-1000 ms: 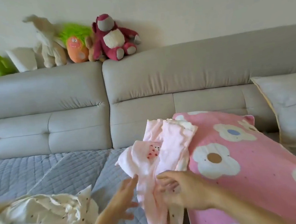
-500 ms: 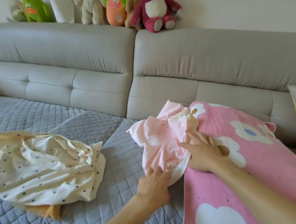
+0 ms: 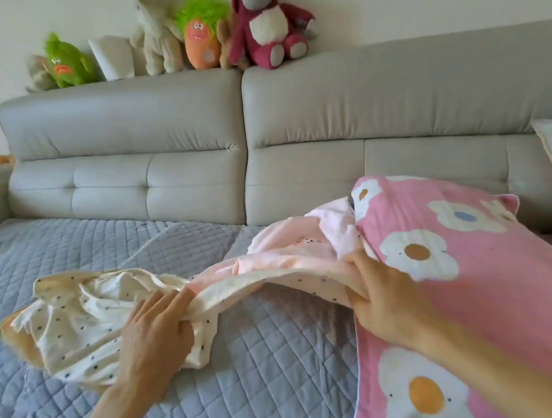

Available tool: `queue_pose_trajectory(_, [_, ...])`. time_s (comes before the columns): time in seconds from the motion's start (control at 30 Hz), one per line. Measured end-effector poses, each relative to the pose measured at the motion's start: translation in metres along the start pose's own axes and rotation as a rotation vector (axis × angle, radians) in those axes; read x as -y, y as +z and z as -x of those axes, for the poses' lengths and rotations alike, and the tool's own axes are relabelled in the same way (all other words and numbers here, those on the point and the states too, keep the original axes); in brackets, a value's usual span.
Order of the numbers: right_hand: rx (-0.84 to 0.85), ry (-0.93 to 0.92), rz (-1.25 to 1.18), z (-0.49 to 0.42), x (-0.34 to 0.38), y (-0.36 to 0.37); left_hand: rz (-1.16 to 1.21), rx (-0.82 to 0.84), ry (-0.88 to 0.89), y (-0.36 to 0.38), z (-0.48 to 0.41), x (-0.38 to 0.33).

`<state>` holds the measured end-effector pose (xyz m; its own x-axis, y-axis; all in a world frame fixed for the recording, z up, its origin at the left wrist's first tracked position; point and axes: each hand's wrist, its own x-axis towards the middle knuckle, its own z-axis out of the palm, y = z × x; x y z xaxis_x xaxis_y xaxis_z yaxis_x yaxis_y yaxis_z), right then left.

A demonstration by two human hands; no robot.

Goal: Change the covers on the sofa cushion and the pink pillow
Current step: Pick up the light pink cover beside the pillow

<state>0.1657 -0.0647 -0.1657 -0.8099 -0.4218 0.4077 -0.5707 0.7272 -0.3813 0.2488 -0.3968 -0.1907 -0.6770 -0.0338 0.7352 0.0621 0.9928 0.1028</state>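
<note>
Both hands, left hand point(image 3: 155, 335) and right hand point(image 3: 383, 299), grip the loose pale pink cover point(image 3: 283, 265) beside the flowered pink pillow point(image 3: 476, 273); the pillow looks still covered, so most work likely remains.

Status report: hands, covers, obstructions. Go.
Left hand grips light pink cover at one end, right hand grips the other. Cover stretched between them beside pink flowered pillow. Cream dotted cover crumpled under left end.

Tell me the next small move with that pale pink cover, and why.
Probably spread it apart to find the opening: both hands, left and right, grip the pale pink cover stretched but bunched beside the pink flowered pillow.
</note>
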Motion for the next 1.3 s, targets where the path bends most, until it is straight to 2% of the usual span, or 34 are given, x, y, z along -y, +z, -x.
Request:
queue_pose_trajectory(0.07, [0.442, 0.009, 0.045, 0.047, 0.014, 0.017, 0.020, 0.353, -0.045, 0.005, 0.049, -0.004])
queue_pose_trajectory(0.13, [0.701, -0.023, 0.138, 0.076, 0.022, 0.026, 0.018, 0.800, -0.120, 0.006, 0.084, -0.013])
queue_pose_trajectory(0.17, [0.769, -0.038, 0.200, 0.082, 0.025, 0.028, 0.008, 0.936, -0.122, 0.004, 0.095, -0.017])
queue_pose_trajectory(0.23, [0.828, -0.043, 0.279, 0.079, 0.030, 0.029, -0.033, 1.042, -0.099, -0.001, 0.097, -0.024])
queue_pose_trajectory(0.3, [0.960, -0.018, 0.264, 0.065, 0.030, 0.023, -0.048, 1.172, -0.099, -0.003, 0.088, -0.027])
queue_pose_trajectory(0.37, [1.106, 0.077, 0.114, 0.046, 0.028, 0.008, -0.021, 1.402, -0.087, -0.002, 0.067, -0.024])
queue_pose_trajectory(0.43, [1.139, 0.208, -0.133, 0.024, 0.019, -0.006, 0.083, 1.527, -0.093, 0.001, 0.038, -0.023])
queue_pose_trajectory(0.5, [0.977, 0.283, -0.286, -0.002, 0.007, -0.012, 0.231, 1.459, -0.158, 0.011, 0.003, -0.020])
queue_pose_trajectory(0.6, [0.622, 0.322, -0.173, -0.050, -0.017, -0.002, 0.228, 1.174, -0.145, 0.049, -0.051, -0.017])
queue_pose_trajectory(0.67, [0.500, 0.339, -0.085, -0.084, -0.031, 0.010, 0.196, 1.000, -0.141, 0.089, -0.085, -0.018])
queue_pose_trajectory(0.8, [0.421, 0.433, -0.107, -0.148, -0.050, 0.043, 0.240, 0.931, -0.233, 0.180, -0.139, -0.016])
queue_pose_trajectory(0.93, [0.489, 0.587, 0.041, -0.197, -0.078, 0.088, 0.218, 0.831, -0.510, 0.271, -0.172, -0.004])
queue_pose_trajectory(1.0, [0.479, 0.612, 0.118, -0.220, -0.106, 0.111, 0.226, 0.863, -0.621, 0.302, -0.182, 0.004])
queue_pose_trajectory(1.1, [0.546, 0.577, 0.230, -0.248, -0.134, 0.125, 0.266, 1.059, -0.512, 0.324, -0.201, 0.009])
queue_pose_trajectory(1.13, [0.517, 0.534, 0.296, -0.255, -0.140, 0.125, 0.283, 1.086, -0.465, 0.330, -0.211, 0.010])
queue_pose_trajectory(1.17, [0.447, 0.480, 0.366, -0.263, -0.143, 0.120, 0.283, 1.045, -0.456, 0.334, -0.224, 0.012])
queue_pose_trajectory(1.23, [0.229, 0.439, 0.469, -0.281, -0.149, 0.107, 0.376, 0.770, -0.564, 0.334, -0.256, 0.017])
queue_pose_trajectory(1.3, [-0.086, 0.382, 0.445, -0.300, -0.153, 0.092, 0.512, 0.354, -0.725, 0.329, -0.293, 0.024])
